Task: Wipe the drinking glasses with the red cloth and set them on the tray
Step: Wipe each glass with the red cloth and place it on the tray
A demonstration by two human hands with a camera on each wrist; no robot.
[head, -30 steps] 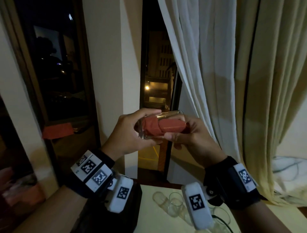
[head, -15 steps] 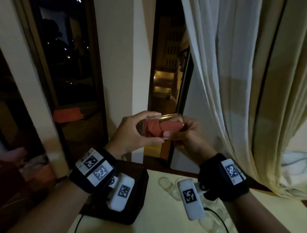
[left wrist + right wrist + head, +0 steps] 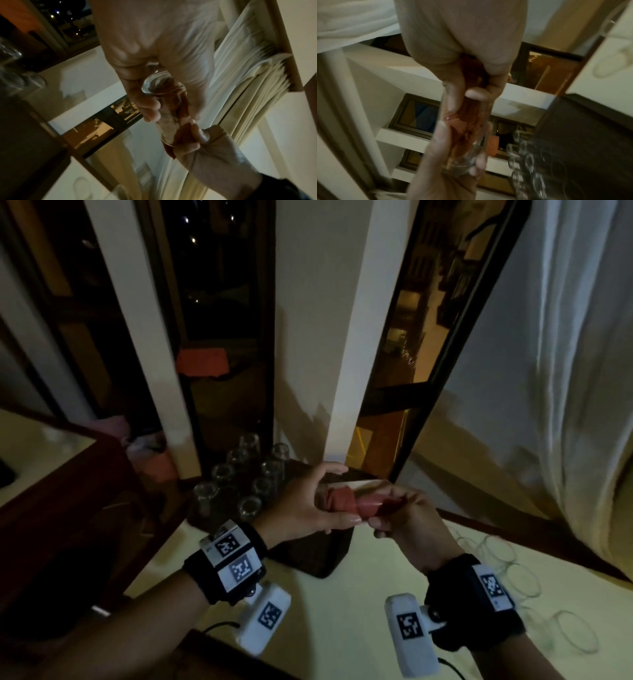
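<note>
The glass [image 3: 346, 497] lies on its side in the air above the dark tray [image 3: 318, 556], its length running between the hands. The left hand [image 3: 301, 508] grasps its base end; the right hand [image 3: 400, 518] pinches the red cloth [image 3: 356, 505] stuffed in through the mouth. The tray, with wiped glasses [image 3: 236, 474] standing on it, lies nearer the left hand

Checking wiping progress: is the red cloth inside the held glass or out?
Inside. The red cloth shows through the wall of the glass, held sideways by the left hand; the right hand holds the cloth's tail at the mouth.
</note>
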